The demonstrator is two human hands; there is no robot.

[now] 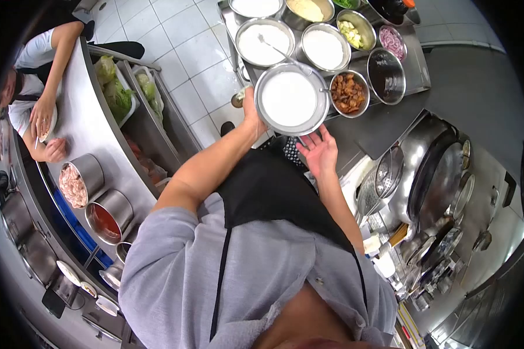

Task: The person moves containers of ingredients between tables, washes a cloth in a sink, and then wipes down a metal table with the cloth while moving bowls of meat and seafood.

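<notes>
A round metal bowl of white contents (pixel 289 99) is in front of me, at the near edge of the group of metal bowls. My left hand (pixel 252 113) grips its left rim, fingers mostly hidden under or behind it. Below the bowl's right side, my right hand (pixel 320 152) is palm up with its fingers spread, the fingertips near the rim. Beside the bowl on the right stands a bowl of brown chunks (pixel 348 93). Behind it are two bowls of white powder (pixel 264 43) (pixel 324 50), the left one with a spoon.
Left, a co-worker's hands (pixel 43 119) are over a steel counter (pixel 90 99), near pots of raw meat (pixel 73 186) and red sauce (pixel 106 223). A drawer holds leafy greens (pixel 117 96). Right are a wok (pixel 445 174) and wire strainers (pixel 389 171).
</notes>
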